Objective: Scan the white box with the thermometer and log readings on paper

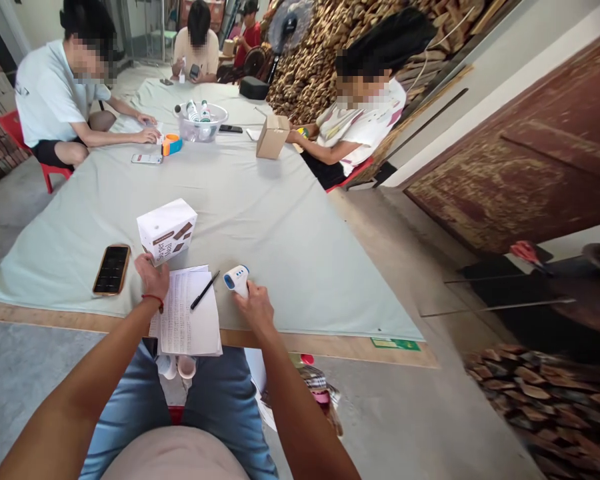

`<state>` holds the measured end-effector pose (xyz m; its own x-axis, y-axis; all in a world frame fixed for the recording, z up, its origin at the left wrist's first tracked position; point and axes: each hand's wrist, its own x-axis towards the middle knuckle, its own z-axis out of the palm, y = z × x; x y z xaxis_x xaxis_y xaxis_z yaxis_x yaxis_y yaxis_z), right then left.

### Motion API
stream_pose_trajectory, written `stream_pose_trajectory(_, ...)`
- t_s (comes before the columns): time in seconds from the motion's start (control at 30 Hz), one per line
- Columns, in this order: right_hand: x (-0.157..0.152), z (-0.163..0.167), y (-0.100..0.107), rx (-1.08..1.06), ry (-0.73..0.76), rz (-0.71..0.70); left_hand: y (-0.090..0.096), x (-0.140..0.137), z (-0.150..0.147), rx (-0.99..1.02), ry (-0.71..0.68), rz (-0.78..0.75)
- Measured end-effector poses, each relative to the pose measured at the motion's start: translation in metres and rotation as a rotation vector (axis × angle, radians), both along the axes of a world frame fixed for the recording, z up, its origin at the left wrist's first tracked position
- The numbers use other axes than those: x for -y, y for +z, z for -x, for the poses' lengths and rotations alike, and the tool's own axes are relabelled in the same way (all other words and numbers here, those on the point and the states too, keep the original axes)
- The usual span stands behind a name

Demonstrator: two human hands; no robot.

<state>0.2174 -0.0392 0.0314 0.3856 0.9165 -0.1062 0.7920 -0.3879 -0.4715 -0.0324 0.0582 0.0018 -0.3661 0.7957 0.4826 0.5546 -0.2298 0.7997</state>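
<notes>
My left hand (153, 275) is closed on the lower near corner of a white box (166, 230) printed with brown bars and lettering; part of its grip is hidden. In my right hand (256, 305) is a white and blue infrared thermometer (237, 280), its handle wrapped by my fingers. Sheets of written paper (190, 327) lie between my forearms at the table's near edge. A black pen (205, 290) rests slantwise across them. Left of my left hand lies a phone (112, 269) in an orange-edged case.
The table (300, 267) has a pale green cloth. Farther off are a clear plastic basin (200, 127) of bottles, a cardboard box (273, 137), an orange and blue object (171, 145) and another phone (147, 159). People sit around the table; firewood (550, 393) is stacked at right.
</notes>
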Motion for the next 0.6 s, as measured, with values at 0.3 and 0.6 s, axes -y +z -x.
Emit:
stream_pose_trajectory(0.3, -0.036, -0.013, -0.011, 0.210, 0.004, 0.077, -0.008, 0.010, 0.008, -0.170, -0.189, 0.093)
stream_pose_trajectory(0.6, -0.027, -0.017, -0.023, 0.267, 0.020, -0.215, 0.010, -0.046, 0.027, 0.140, -0.283, 0.191)
